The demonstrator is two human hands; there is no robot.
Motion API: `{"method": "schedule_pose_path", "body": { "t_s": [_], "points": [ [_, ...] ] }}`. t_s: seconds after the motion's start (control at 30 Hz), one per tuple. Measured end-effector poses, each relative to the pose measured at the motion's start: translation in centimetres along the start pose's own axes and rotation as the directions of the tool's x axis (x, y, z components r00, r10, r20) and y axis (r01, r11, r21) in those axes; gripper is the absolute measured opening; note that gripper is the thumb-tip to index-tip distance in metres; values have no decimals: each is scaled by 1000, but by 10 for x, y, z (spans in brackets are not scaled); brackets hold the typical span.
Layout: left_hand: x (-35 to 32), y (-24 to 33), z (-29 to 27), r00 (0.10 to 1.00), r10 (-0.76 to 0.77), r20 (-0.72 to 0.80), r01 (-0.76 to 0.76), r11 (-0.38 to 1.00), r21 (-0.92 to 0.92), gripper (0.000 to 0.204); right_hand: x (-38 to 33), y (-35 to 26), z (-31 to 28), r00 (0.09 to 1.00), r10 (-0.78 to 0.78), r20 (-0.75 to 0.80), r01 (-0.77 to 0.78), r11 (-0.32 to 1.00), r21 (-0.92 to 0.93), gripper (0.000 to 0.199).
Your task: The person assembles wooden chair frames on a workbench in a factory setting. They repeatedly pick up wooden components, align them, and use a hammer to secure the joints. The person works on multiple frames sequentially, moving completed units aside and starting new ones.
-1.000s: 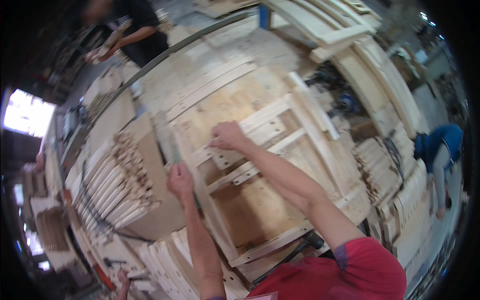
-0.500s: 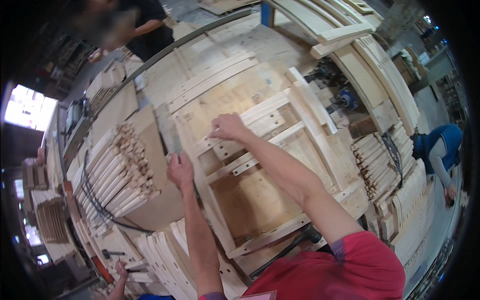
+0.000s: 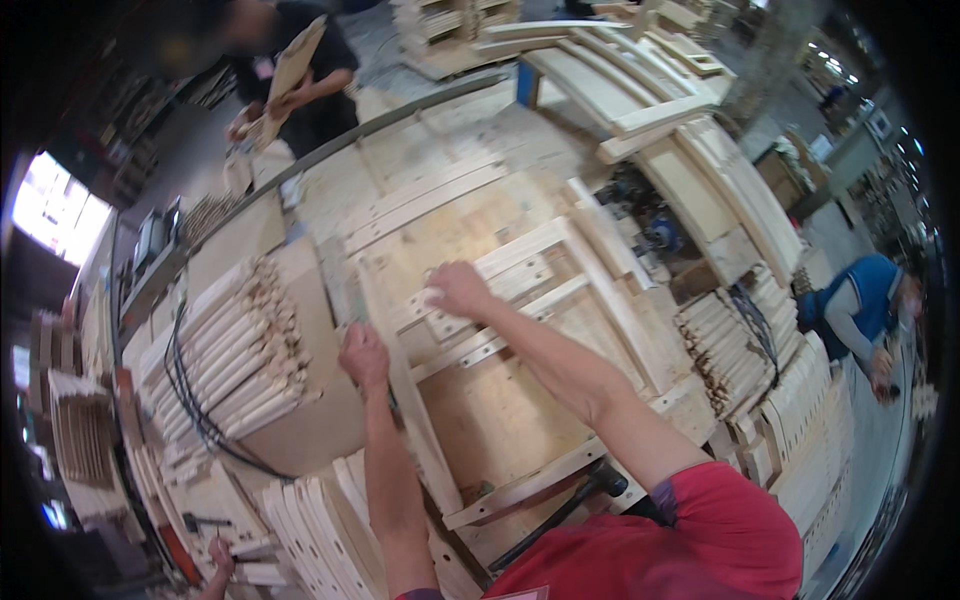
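Observation:
A pale wooden frame (image 3: 622, 305) lies on the bench, with rails, cross slats and drilled holes. My left hand (image 3: 363, 355) is closed just outside its left rail (image 3: 403, 385), and whatever the fingers hold is hidden. Over the left part of the cross slats, my right hand (image 3: 460, 290) is also closed, its fingers curled down close to a slat with dark holes (image 3: 515, 277). The curled fingers cover whatever is in it. A second cross slat (image 3: 483, 352) with holes runs below that hand.
Bundled wooden sticks (image 3: 235, 345) with a black cable stand left; more sticks (image 3: 715, 345) lie right. A black-handled hammer (image 3: 600, 480) rests near my body. Loose slats (image 3: 430, 200) lie beyond the frame. Co-workers are at far left (image 3: 300, 85) and right (image 3: 850, 305).
The view has shifted slightly. My right hand seems lower and nearer the slats; my left hand stays beside the left rail. The far co-worker now holds up a flat wooden piece.

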State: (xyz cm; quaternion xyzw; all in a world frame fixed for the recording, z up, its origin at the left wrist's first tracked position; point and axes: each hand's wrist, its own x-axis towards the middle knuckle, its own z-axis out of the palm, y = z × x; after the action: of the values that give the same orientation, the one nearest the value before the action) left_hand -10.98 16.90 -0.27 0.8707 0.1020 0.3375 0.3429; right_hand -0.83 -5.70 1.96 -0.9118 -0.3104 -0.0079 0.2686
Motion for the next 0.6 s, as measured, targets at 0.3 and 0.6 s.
{"method": "schedule_pose_path", "body": {
  "t_s": [0.3, 0.6],
  "points": [
    [-69, 118, -31, 981, -195, -4, 195, 980, -33, 32, -276, 35, -81, 710, 440, -549, -546, 837, -35, 74],
    [-229, 184, -85, 821, -530, 211, 331, 744, 580, 90, -355, 88, -156, 605, 795, 45, -795, 606, -27, 55]
  ]
}}
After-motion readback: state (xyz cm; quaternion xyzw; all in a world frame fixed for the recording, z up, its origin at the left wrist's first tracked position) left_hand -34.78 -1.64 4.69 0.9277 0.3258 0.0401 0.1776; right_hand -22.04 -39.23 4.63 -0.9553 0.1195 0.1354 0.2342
